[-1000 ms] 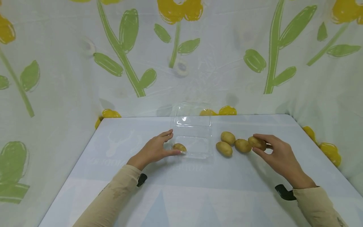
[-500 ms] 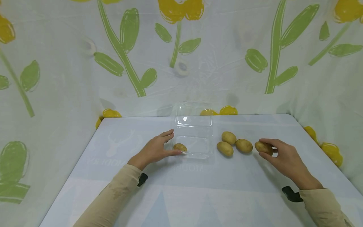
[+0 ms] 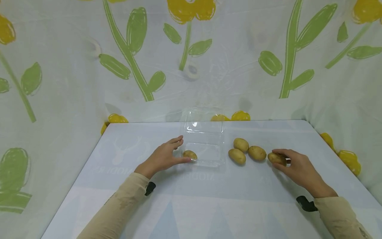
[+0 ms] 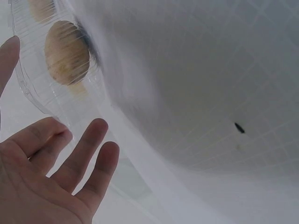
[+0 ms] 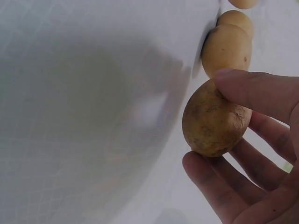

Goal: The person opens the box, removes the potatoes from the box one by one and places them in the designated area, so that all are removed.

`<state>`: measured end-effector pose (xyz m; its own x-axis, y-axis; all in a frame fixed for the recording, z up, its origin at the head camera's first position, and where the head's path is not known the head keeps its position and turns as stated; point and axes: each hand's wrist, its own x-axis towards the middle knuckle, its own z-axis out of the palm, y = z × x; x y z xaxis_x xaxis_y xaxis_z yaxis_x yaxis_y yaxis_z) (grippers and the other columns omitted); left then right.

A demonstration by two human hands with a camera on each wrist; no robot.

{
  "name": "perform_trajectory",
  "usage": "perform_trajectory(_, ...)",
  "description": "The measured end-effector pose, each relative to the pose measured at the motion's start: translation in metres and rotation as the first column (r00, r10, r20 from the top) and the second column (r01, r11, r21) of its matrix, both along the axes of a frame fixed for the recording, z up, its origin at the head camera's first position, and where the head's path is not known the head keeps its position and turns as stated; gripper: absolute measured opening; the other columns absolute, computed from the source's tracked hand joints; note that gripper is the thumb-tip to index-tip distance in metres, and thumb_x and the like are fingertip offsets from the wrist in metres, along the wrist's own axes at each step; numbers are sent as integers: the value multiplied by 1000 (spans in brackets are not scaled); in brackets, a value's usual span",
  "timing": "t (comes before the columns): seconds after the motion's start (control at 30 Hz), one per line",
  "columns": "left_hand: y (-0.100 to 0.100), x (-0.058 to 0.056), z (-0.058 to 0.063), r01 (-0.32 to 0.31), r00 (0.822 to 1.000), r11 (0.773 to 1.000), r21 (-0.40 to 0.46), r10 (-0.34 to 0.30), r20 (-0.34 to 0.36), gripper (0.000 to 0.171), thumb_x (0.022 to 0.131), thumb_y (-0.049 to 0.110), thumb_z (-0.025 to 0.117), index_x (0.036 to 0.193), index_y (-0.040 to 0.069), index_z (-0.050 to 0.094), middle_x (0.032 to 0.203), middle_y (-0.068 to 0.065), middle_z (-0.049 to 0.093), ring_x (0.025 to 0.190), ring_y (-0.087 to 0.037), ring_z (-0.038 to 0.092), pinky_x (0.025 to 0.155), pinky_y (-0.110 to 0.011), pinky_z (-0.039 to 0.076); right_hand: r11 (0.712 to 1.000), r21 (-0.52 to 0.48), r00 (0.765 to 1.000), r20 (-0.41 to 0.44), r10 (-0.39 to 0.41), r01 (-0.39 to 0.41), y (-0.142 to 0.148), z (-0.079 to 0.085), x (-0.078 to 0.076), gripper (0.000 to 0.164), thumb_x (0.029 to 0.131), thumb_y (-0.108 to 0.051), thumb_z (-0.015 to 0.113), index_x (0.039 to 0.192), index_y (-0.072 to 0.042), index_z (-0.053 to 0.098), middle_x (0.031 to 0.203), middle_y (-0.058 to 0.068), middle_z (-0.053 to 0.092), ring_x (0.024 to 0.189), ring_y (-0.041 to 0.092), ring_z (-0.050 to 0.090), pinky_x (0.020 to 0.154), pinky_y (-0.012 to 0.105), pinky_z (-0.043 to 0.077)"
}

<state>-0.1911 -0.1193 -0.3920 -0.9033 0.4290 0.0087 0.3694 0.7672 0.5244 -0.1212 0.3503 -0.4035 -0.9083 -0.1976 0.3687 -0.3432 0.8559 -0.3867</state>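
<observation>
My right hand (image 3: 301, 167) holds a potato (image 3: 276, 159) low over the table at the right end of a small group. In the right wrist view the thumb (image 5: 257, 91) lies across the top of this brownish potato (image 5: 215, 121), with the fingers beneath. Nearby lie three more potatoes, the closest (image 3: 257, 153) just left of the held one. My left hand (image 3: 164, 155) holds the left end of a clear plastic clamshell container (image 3: 207, 162), thumb at its front and fingers behind. One potato (image 3: 189, 154) lies inside, at the left end.
The container's hinged lid (image 3: 204, 119) stands raised at the back, near the white table's (image 3: 143, 127) far edge. A flower-printed cloth (image 3: 226, 66) hangs behind and at both sides of the table.
My right hand has moved right with its potato, away from the other potatoes, then slightly down. The left hand and the container stay in place.
</observation>
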Motion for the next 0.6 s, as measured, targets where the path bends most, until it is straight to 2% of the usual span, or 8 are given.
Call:
perform_trajectory(0.27, 0, 0, 1, 3, 1000, 1000, 5, -3, 6, 96, 83, 61, 76, 154, 8, 41, 164, 6, 30, 150, -24, 29, 119, -49, 31, 999, 12, 999, 2, 33, -33, 1, -3, -3, 51, 74, -3, 89, 121, -1, 70, 113, 18, 72, 94, 32, 69, 72, 37, 59)
perform_trajectory(0.6, 0, -1, -1, 4, 1000, 1000, 13, -4, 5, 96, 82, 60, 77, 154, 7, 42, 164, 6, 31, 150, -24, 30, 118, -49, 31, 999, 2, 999, 39, 33, -33, 2, -7, -6, 50, 76, -3, 88, 122, 0, 69, 115, 21, 70, 98, 35, 67, 74, 42, 59)
